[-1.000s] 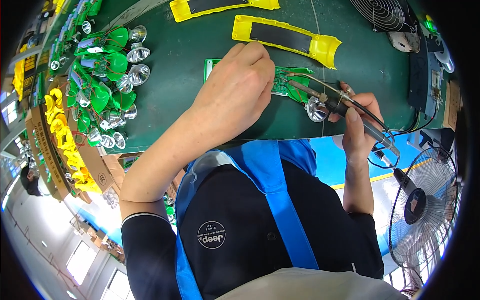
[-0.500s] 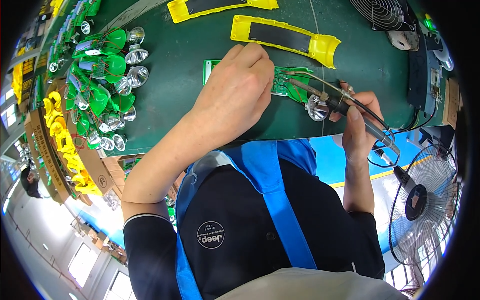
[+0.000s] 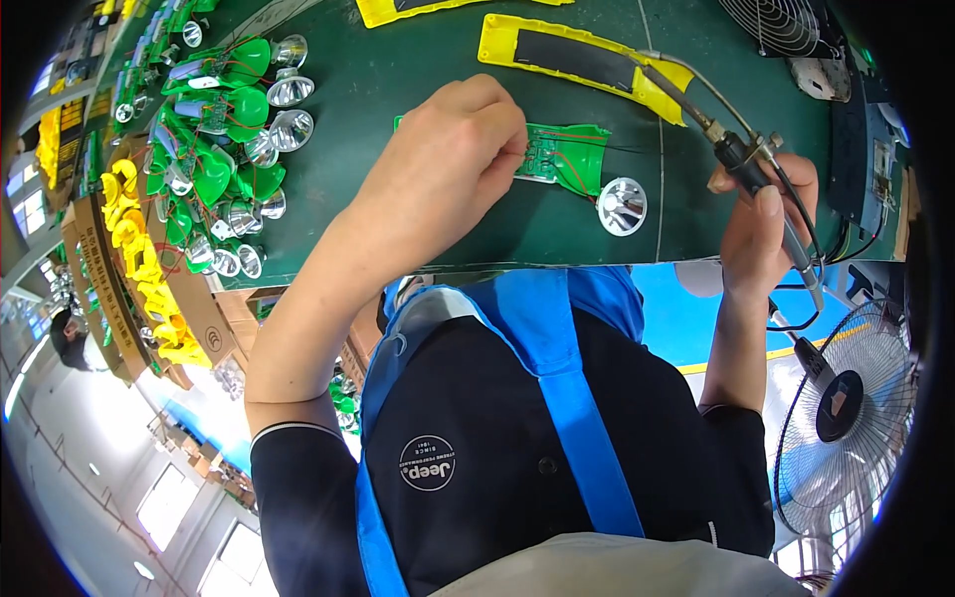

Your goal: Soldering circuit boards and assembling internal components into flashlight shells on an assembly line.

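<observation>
My left hand [image 3: 448, 164] is closed in a pinch over the left part of a green housing [image 3: 584, 164] with a circuit board in it. Whatever its fingertips grip is hidden beneath the hand. Thin red and dark wires run from the board, and a red one reaches a silver reflector cup [image 3: 622, 207] lying at the housing's right end. In my right hand [image 3: 761, 224], off to the right, is a soldering iron [image 3: 734, 151] with a thin metal tube clamped alongside. Its tip is over a yellow shell [image 3: 497, 45] with a black inner strip, apart from the board.
Several green housings [image 3: 214, 169] with wired reflectors crowd the left of the green table [image 3: 348, 199]. Another yellow shell [image 3: 383, 12] lies at the far edge. A wire-guarded fan [image 3: 771, 22] and a dark box [image 3: 863, 159] stand at right; a floor fan [image 3: 841, 403] is below the table's right.
The soldering iron has lifted off the board and moved right and away, to over the yellow shell. My left hand stays pinched over the board. The whole view has shifted slightly.
</observation>
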A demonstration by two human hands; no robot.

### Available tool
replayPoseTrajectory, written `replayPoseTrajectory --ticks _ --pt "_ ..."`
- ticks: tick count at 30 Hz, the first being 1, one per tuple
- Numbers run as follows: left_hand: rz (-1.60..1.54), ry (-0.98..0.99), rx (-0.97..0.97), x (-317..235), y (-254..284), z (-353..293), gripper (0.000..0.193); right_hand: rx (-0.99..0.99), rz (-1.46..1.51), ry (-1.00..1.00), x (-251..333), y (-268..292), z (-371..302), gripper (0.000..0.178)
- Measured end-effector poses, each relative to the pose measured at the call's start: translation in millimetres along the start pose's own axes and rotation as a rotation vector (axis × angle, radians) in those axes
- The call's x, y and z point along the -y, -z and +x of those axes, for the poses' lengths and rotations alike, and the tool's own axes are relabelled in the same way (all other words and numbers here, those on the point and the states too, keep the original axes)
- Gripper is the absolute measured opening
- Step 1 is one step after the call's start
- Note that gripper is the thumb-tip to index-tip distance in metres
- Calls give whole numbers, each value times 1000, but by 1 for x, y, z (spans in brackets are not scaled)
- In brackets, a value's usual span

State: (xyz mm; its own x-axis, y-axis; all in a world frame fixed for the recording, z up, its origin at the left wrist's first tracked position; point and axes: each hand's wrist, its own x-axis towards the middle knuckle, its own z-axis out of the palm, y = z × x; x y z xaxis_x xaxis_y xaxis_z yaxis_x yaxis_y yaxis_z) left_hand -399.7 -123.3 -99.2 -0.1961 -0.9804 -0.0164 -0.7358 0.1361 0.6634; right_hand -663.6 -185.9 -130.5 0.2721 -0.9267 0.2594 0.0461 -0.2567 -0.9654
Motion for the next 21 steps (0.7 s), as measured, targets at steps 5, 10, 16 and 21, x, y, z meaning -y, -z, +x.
replayPoseTrajectory --ticks 5,10,16,21 --pt "-67 -17 -177 5 -12 -8 16 -21 75 -108 -6 -1 -10 30" --pt "-172 -61 -342 14 -25 -15 17 -22 135 -169 -6 -1 -13 25" --pt "-173 -64 -317 15 -23 -15 14 -28 159 -165 -5 -4 -11 22" --pt "-167 -86 -332 18 -26 -15 15 -2 114 -188 -1 -5 -11 21"
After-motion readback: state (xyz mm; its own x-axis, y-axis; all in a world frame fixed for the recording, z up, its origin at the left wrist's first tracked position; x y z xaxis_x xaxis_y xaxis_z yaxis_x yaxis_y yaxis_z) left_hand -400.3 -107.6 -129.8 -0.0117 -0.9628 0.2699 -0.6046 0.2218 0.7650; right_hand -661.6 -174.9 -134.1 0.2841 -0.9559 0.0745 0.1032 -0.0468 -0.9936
